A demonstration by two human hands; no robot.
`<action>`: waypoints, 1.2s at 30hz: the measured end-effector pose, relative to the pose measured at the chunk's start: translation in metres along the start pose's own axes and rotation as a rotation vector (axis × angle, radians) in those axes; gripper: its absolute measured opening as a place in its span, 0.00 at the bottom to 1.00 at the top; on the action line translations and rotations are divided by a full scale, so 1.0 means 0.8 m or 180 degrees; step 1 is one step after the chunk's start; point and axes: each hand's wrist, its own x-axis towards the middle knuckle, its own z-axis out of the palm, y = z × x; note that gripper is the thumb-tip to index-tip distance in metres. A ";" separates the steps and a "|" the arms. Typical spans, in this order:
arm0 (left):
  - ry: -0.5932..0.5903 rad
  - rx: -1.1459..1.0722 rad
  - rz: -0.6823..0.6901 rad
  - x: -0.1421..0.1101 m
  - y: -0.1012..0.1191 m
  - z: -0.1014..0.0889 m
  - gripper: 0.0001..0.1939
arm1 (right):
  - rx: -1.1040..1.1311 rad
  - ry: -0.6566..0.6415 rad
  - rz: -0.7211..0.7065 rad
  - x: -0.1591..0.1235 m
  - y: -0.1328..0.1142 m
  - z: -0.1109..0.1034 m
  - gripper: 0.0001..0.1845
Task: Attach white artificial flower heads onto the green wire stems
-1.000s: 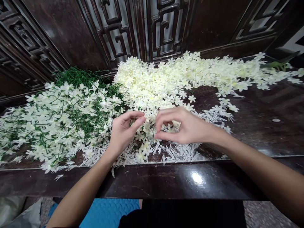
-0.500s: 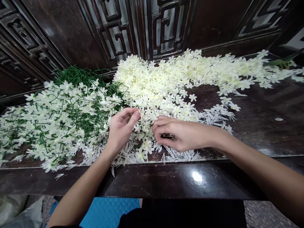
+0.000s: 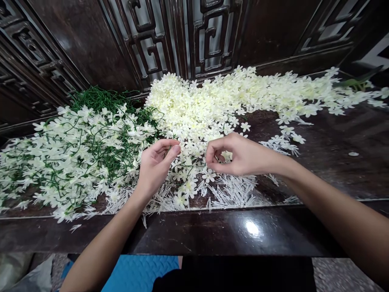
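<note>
In the head view my left hand (image 3: 158, 164) is closed in a pinch, thumb against forefinger, at the near side of the loose artificial flower heads (image 3: 194, 109). Anything between those fingertips is too small to make out. To its right, my right hand (image 3: 232, 156) also pinches, its fingers curled round and its tips just above a white flower (image 3: 208, 175). Whether it grips a stem there I cannot tell. White stamen pieces (image 3: 232, 190) lie in a bunch below the right hand. Left of my hands spreads a heap of white flowers on green stems (image 3: 75, 150).
A tangle of bare green stems (image 3: 100, 99) lies at the back left. The dark wooden bench (image 3: 328, 162) has a raised carved back (image 3: 209, 36) behind the piles. A blue mat (image 3: 139, 271) is below the front edge.
My right hand has lifted up and slightly right, away from the white stamen pieces, and its fingers have gone into a pinch. My left hand has barely moved.
</note>
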 end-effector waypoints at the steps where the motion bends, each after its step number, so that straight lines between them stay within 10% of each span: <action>1: -0.0003 -0.0011 0.0004 0.000 0.000 0.000 0.05 | 0.0106 0.0015 -0.0034 0.001 0.002 -0.001 0.05; 10: -0.0079 0.0025 -0.0062 0.000 0.003 0.000 0.04 | 0.1232 -0.0271 -0.0044 0.006 0.012 -0.003 0.09; 36: -0.0284 -0.0075 -0.0017 -0.003 0.000 0.000 0.04 | 0.0973 0.1266 -0.0195 0.007 -0.002 0.015 0.04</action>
